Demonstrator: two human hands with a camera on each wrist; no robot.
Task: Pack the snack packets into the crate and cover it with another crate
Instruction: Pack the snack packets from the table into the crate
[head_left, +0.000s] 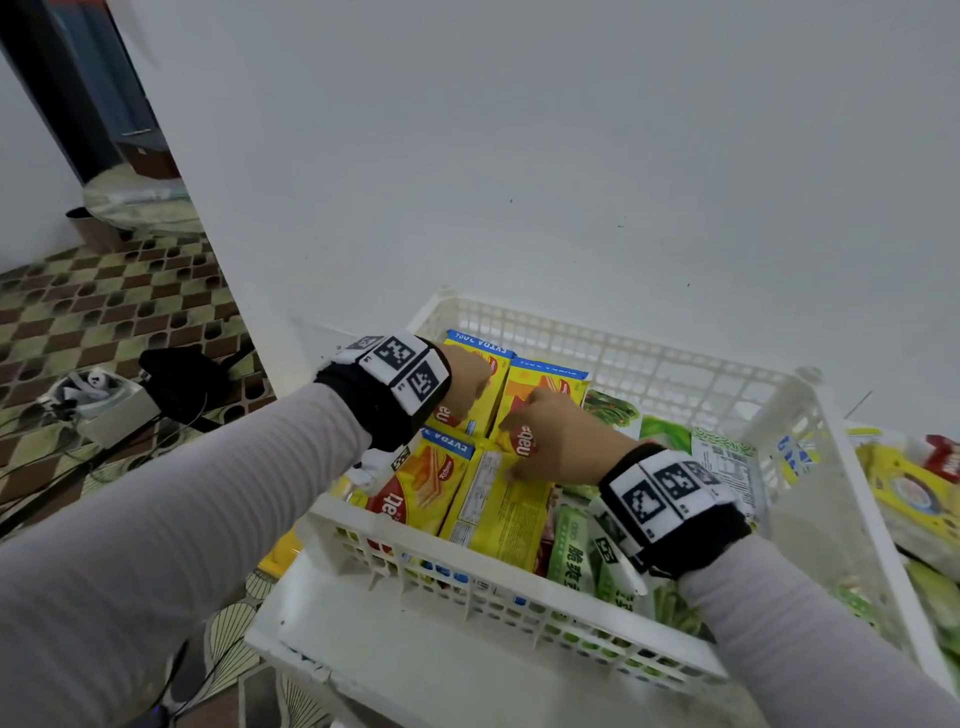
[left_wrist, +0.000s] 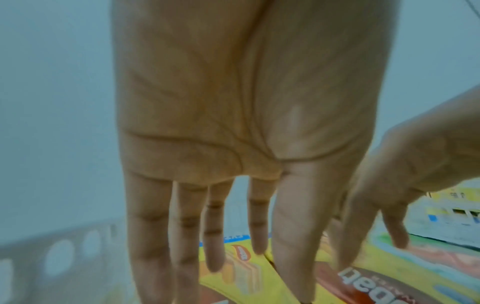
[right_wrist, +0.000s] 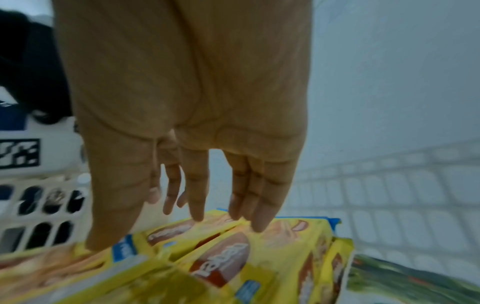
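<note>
A: Where are the packets?
B: Yellow wafer packets (head_left: 519, 415) lie in the white crate (head_left: 649, 364), centre frame; green packets (head_left: 576, 551) to their right.
A: And the hands?
B: Left hand (head_left: 467, 379) and right hand (head_left: 561, 441), fingers straight and spread, over the yellow packets, gripping nothing.

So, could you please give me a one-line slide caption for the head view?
Both hands, left hand and right hand, press yellow wafer packets flat inside the white crate.
</note>
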